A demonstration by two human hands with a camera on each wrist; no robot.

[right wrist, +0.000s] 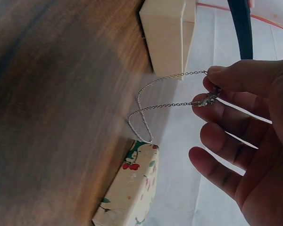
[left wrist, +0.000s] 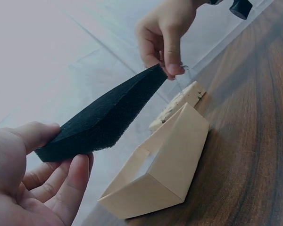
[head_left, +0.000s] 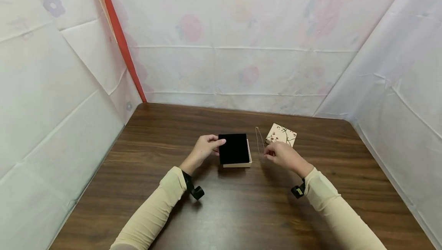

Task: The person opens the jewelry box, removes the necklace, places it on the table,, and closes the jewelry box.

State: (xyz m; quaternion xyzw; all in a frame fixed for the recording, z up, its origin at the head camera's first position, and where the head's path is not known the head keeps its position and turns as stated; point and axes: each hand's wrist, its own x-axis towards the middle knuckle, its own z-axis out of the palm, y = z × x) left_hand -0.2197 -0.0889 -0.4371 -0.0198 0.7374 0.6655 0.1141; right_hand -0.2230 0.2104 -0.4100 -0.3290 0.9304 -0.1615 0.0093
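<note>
Pinching one necklace point(right wrist: 141, 110): right fingers point(right wrist: 238, 118); left fingers point(left wrist: 70, 190) clamped on one pad point(left wrist: 99, 115); one box point(left wrist: 179, 155), one lid point(head_left: 281, 134).

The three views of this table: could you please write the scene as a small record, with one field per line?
Left grip: person's bare hand, pinching the black square foam-like pad by one side
Right grip: person's bare hand, pinching the thin metal chain necklace, which hangs from it
Pad position: above the open cream cardboard box, not inside it
Box: on the table; interior only partly visible
Lid: cream square box lid with printed plants, beside the right grip
Surface: dark brown wood-grain table
Background: pale patterned sheets
</note>
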